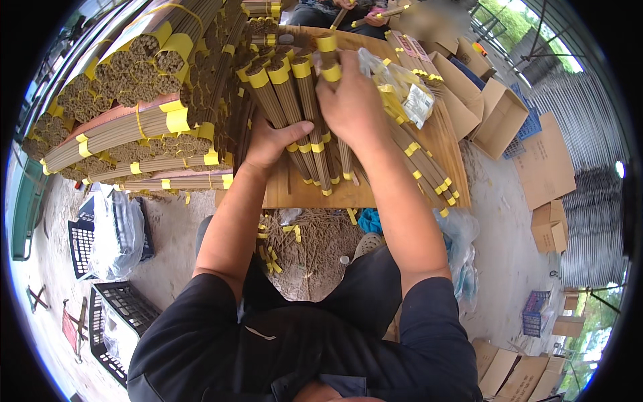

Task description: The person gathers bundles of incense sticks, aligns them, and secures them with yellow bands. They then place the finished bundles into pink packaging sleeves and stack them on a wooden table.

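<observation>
My left hand [271, 142] cupped the yellow-banded incense-stick bundles [295, 114] from below, thumb pressed across them; my right hand [348, 100] closed over their tops. They stood tilted on the wooden table [375, 191], beside the big stack of bundles [144, 100].

stacked bundles [134, 127] block left; bare tabletop [348, 194] near edge free.

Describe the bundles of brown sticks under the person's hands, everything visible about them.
The bundles of thin brown sticks with yellow paper bands lie side by side on the wooden table, fanned slightly, their far ends toward the big stack. Each is a tight round sheaf of thin sticks, banded in yellow near both ends. The left hand presses against their left side, thumb across them; the right hand rests on top, gripping one bundle near its yellow band.
</observation>
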{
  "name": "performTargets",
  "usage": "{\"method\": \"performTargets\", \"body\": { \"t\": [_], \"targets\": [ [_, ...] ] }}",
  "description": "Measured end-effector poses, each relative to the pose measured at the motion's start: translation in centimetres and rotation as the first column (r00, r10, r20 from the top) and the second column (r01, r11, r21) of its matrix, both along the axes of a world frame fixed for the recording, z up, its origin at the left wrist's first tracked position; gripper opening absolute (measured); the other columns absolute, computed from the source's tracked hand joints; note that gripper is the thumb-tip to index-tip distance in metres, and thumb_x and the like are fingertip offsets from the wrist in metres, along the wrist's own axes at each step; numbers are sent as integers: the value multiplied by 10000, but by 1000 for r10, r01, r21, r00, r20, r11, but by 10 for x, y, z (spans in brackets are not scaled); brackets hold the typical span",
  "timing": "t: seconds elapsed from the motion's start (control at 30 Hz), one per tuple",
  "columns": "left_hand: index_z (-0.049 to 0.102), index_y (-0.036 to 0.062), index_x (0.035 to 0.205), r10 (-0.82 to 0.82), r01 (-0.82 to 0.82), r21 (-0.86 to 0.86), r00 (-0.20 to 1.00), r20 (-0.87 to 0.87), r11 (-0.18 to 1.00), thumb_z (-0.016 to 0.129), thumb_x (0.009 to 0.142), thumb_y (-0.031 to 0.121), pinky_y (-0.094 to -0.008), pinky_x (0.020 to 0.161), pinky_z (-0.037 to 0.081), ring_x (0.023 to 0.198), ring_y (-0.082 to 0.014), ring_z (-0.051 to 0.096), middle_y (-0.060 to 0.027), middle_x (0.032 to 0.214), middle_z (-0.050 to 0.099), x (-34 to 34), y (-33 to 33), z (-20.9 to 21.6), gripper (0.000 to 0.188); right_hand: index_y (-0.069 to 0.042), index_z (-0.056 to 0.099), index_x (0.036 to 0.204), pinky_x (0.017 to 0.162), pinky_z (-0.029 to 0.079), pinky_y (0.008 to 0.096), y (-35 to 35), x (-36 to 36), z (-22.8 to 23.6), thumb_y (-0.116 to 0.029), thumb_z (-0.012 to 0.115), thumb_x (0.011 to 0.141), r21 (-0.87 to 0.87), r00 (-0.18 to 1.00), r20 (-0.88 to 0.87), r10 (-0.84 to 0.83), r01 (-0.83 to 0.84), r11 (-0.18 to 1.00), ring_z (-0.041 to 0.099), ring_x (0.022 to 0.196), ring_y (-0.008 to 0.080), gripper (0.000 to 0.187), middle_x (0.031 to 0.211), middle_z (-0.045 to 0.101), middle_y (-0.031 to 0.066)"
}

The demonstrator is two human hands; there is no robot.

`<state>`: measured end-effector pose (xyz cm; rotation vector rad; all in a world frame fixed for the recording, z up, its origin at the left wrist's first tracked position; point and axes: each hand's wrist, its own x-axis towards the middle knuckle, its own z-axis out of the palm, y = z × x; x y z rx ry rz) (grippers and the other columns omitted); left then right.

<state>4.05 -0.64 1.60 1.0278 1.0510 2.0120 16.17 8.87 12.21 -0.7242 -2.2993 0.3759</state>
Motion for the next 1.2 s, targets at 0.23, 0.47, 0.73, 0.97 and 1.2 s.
{"method": "performTargets", "body": {
  "t": [0.23, 0.47, 0.73, 0.97, 1.2],
  "targets": [
    [567, 17, 1308, -15, 16, -49, 1000, 26, 999, 859, 754, 120, -364, 998, 501, 1111, -216, 639, -86, 1206, 671, -2, -3, 0, 635, -41, 519, 1218, 811, 516, 561, 18, -12, 22, -203, 622, 966, 53, 998, 12, 60, -61, 997, 664, 947, 482, 317, 974, 694, 285],
    [544, 18, 1338, 30, -38, -94, 996, -86, 995, 878, 733, 140, -370, 1010, 487, 1145, -223, 622, -99, 1229, 657, -8, 0, -2, 702, -105, 497, 1330, 796, 519, 558, 179, 22, -47, -393, 643, 947, 260, 882, 401, -247, 149, 954, 676, 942, 456, 501, 1013, 704, 260],
    [526, 10, 1347, -18, 12, -56, 994, -112, 998, 903, 722, 190, -372, 1050, 452, 1186, -208, 596, -81, 1265, 637, -1, -3, 9, 752, -76, 390, 1484, 938, 492, 524, 226, 65, -132, -489, 680, 911, 224, 761, 544, -353, 274, 935, 611, 1133, 444, 763, 1243, 639, 260],
    [478, 15, 1417, -110, 100, -66, 979, -173, 993, 947, 676, 242, -376, 1087, 424, 1257, -195, 543, -86, 1346, 595, 8, 2, 11, 906, -41, 304, 1559, 1086, 403, 415, 77, 34, -49, -601, 716, 876, -391, 757, -598, 261, -560, 730, 467, 1363, 276, 975, 1498, 486, 155],
    [476, 6, 1431, -148, 153, 3, 961, -234, 988, 959, 617, 489, -380, 1075, 439, 1241, -204, 563, -112, 1331, 609, 36, 26, 4, 1063, 39, 445, 1364, 964, 494, 344, 4, 45, -42, -449, 897, 764, -270, 604, -724, 333, -693, 669, 616, 1105, 182, 896, 1282, 603, 118]
  ]
}}
